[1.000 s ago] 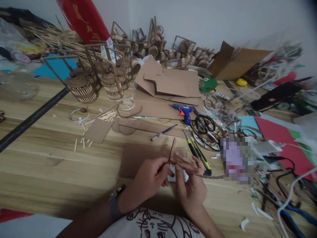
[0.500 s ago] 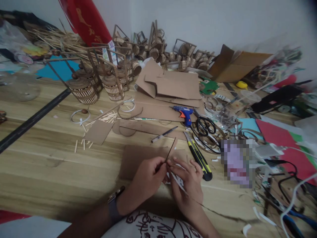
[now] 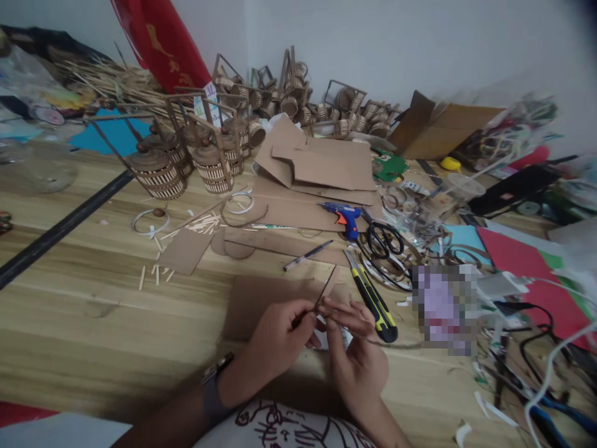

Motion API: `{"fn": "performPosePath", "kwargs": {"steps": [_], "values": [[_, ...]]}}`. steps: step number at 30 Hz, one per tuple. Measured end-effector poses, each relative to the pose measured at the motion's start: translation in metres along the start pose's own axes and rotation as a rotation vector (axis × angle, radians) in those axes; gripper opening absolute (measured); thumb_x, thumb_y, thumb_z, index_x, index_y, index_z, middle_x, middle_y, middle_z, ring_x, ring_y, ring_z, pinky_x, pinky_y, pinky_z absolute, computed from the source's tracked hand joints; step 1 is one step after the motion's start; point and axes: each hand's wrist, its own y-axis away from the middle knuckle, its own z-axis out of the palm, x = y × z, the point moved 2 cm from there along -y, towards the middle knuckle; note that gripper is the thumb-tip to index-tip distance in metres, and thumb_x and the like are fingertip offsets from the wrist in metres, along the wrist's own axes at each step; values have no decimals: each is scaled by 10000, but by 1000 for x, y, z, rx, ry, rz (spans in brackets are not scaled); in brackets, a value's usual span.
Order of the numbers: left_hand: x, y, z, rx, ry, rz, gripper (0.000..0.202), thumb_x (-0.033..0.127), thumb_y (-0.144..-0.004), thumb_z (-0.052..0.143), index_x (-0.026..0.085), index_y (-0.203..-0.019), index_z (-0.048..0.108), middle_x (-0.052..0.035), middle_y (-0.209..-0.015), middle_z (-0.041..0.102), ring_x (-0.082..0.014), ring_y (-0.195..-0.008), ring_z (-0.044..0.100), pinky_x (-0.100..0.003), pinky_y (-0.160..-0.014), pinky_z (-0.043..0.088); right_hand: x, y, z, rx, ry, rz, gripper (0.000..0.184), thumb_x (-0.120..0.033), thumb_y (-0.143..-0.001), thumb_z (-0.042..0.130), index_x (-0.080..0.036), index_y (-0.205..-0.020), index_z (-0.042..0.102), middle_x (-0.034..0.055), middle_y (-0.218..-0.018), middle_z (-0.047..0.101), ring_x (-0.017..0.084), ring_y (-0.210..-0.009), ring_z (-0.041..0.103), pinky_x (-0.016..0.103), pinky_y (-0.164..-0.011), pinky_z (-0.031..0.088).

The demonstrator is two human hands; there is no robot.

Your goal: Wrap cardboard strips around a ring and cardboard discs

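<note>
My left hand (image 3: 278, 339) and my right hand (image 3: 357, 358) meet low in the middle of the view, above a flat brown cardboard sheet (image 3: 261, 298). Both pinch one thin brown cardboard strip (image 3: 326, 287). Its short end sticks up and away from my left fingertips. Its long end runs rightward from my right fingers over the table. A bit of white paper shows between my hands. Just right of my right hand lies a yellow and black utility knife (image 3: 370, 295).
A pen (image 3: 308, 254), a blue glue gun (image 3: 344, 216) and black scissors (image 3: 383, 239) lie beyond my hands. Woven lantern models (image 3: 158, 171), stacked cardboard (image 3: 321, 168) and sticks crowd the back. Cables, coloured paper and a blurred patch (image 3: 441, 308) fill the right side.
My right hand dipped toward the table and has risen again beside the left hand. The strip's long end swung low across the table and back. The view drifted slightly.
</note>
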Motion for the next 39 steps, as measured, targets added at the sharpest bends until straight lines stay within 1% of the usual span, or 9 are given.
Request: {"fn": "performPosePath", "kwargs": {"steps": [3, 7, 10, 15, 20, 26, 31, 34, 39], "values": [[2, -2, 0, -26, 4, 9, 270, 348, -890, 475, 152, -895, 661, -25, -675, 676, -170, -615, 685, -236, -590, 526, 0, -1, 0, 5, -13, -14, 125, -136, -905, 566, -240, -975, 572, 8, -915, 766, 197, -888, 724, 426, -924, 448], [3, -2, -1, -16, -29, 18, 293, 356, -912, 445, 156, -860, 652, -32, -681, 684, -169, -608, 687, -230, -574, 525, 2, 1, 1, -43, 47, -38, 113, -176, -908, 593, -242, -999, 604, 30, -978, 763, 216, -966, 711, 421, -918, 460], [3, 0, 0, -11, -50, 33, 279, 339, -922, 441, 160, -854, 642, -29, -672, 688, -169, -613, 696, -222, -573, 520, 3, 3, 1, -54, 70, -58, 136, -156, -906, 596, -244, -1010, 601, 20, -1002, 769, 208, -984, 712, 432, -980, 415], [0, 3, 1, -32, -70, 65, 261, 316, -936, 439, 165, -869, 641, -27, -678, 706, -160, -617, 705, -208, -577, 516, 5, 4, 1, 11, 33, -8, 124, -141, -909, 586, -244, -975, 563, -14, -915, 782, 198, -933, 732, 455, -1032, 364], [-2, 3, 0, -43, -103, 57, 266, 313, -928, 445, 166, -812, 634, -40, -687, 714, -166, -625, 706, -217, -589, 518, 7, 6, 0, 53, -31, 73, 134, -129, -901, 585, -239, -963, 541, 7, -910, 780, 196, -947, 728, 445, -1039, 370], [1, -1, -2, -25, -95, 43, 330, 400, -938, 432, 161, -895, 656, -39, -678, 696, -179, -617, 697, -235, -575, 515, 3, 4, 2, -22, 49, -47, 95, -167, -927, 577, -235, -989, 552, 11, -936, 778, 199, -969, 717, 436, -1001, 377], [1, 0, -2, -7, -120, 49, 315, 365, -945, 411, 167, -870, 644, -38, -666, 696, -173, -605, 694, -228, -572, 511, 2, 2, 1, -56, 159, -105, 56, -201, -940, 570, -226, -990, 576, 29, -960, 773, 205, -976, 708, 427, -999, 356], [0, 1, -1, -11, -160, 68, 280, 339, -944, 423, 172, -869, 634, -27, -652, 700, -161, -595, 692, -214, -570, 498, 2, 2, 0, -57, 134, -86, 90, -160, -927, 574, -234, -976, 568, 7, -938, 772, 193, -940, 719, 433, -1032, 332], [-1, 1, -2, -30, -172, 64, 302, 340, -943, 416, 170, -814, 629, -47, -690, 718, -161, -608, 695, -217, -580, 498, 6, 4, 1, 52, 48, 27, 95, -156, -915, 583, -236, -945, 542, 13, -910, 768, 201, -905, 728, 450, -1002, 383]]}}
